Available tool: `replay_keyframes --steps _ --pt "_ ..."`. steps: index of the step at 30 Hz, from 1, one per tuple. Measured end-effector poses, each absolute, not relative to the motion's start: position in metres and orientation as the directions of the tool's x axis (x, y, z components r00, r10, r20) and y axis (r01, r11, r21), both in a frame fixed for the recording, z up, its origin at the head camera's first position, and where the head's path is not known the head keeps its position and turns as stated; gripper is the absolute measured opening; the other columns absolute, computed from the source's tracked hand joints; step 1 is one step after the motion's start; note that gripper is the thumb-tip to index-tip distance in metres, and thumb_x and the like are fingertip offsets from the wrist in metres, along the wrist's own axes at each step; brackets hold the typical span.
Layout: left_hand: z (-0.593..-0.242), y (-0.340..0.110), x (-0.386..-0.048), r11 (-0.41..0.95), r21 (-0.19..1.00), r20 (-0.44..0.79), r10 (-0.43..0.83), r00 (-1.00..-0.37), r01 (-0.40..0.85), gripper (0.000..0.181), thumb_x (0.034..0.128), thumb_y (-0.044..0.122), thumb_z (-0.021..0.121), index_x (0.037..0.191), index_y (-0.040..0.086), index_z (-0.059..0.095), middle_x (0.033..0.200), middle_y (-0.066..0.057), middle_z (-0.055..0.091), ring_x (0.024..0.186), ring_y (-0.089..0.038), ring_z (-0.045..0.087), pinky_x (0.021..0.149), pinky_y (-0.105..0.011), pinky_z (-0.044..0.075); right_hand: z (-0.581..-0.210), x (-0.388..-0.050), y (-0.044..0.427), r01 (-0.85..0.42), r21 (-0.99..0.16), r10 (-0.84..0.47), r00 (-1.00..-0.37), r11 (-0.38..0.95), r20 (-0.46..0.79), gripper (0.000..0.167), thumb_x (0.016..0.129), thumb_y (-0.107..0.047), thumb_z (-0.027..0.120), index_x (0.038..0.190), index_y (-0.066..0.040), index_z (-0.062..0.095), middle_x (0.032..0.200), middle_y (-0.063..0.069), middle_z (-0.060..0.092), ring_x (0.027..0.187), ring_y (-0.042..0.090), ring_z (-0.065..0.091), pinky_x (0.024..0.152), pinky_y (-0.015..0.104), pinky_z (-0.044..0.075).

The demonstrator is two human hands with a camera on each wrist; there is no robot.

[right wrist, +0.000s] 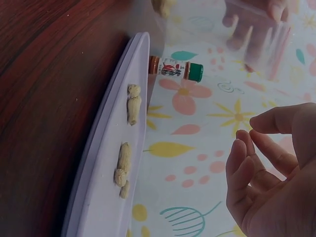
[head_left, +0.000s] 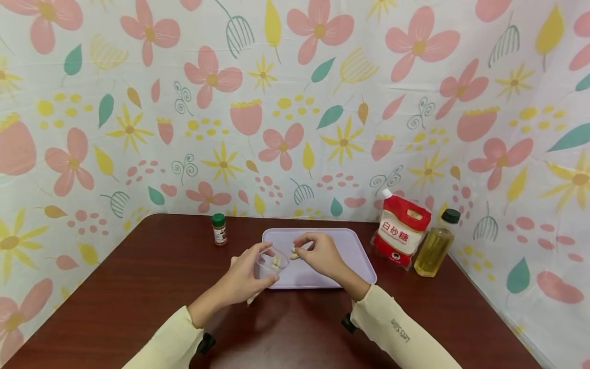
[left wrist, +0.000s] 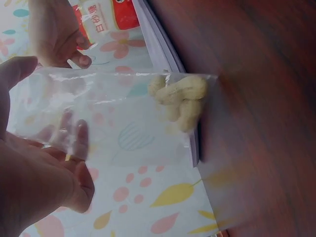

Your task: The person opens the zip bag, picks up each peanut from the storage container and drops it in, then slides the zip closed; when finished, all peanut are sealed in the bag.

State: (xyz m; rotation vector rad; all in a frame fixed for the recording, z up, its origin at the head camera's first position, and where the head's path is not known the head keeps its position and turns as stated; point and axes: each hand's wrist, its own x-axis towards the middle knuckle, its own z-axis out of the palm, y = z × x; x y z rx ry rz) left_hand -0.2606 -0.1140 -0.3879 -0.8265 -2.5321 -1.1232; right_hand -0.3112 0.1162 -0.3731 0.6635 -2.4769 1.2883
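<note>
My left hand (head_left: 244,277) grips a clear plastic bag (left wrist: 118,113), thumb on one side and fingers on the other. Several unshelled peanuts (left wrist: 185,94) lie together at the bag's bottom end. Above the lilac tray (head_left: 355,264) is my right hand (head_left: 324,254), with thumb and forefinger close together. In the right wrist view a gap shows between those fingertips, with nothing in it. More peanuts (right wrist: 123,163) lie on the tray below that hand, partly hidden by its fingers in the head view.
A green-capped spice jar (head_left: 219,230) stands left behind the tray. To the right are a red and white sugar bag (head_left: 400,230) and an oil bottle (head_left: 434,248). A floral cloth (head_left: 286,102) hangs behind the brown table (head_left: 138,287).
</note>
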Motion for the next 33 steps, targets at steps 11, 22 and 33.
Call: replay_keyframes --steps 11,22,33 --pt "-0.386 -0.115 -0.263 0.422 0.63 0.547 0.355 -0.758 0.652 0.065 0.0801 0.011 0.079 0.138 0.007 0.05 0.115 0.002 0.062 0.102 -0.018 0.06 0.088 -0.036 0.05 -0.379 -0.32 0.111 -0.517 -0.678 -0.294 -0.856 0.523 0.425 0.007 0.084 -0.005 0.072 0.086 -0.011 0.076 0.087 0.0 0.073 0.059 0.011 0.063 0.053 0.028 0.05" --pt "-0.387 -0.113 -0.261 0.494 0.629 0.504 0.33 -0.798 0.601 0.081 0.0737 0.024 0.087 0.142 0.006 0.047 0.119 -0.006 0.06 0.111 -0.025 0.057 0.092 -0.053 0.037 -0.384 -0.319 0.108 -0.5 -0.674 -0.303 -0.866 0.544 0.398 0.008 0.084 -0.005 0.072 0.087 -0.011 0.076 0.087 0.0 0.073 0.055 0.008 0.06 0.051 0.027 0.048" --pt "-0.388 -0.113 -0.264 0.509 0.583 0.55 0.326 -0.769 0.633 0.076 0.0754 0.026 0.086 0.139 0.007 0.05 0.108 -0.002 0.057 0.102 -0.017 0.053 0.076 -0.042 0.024 -0.392 -0.323 0.103 -0.526 -0.666 -0.352 -0.85 0.528 0.392 0.009 0.084 -0.004 0.07 0.089 -0.008 0.076 0.088 0.002 0.073 0.054 0.008 0.058 0.052 0.026 0.049"
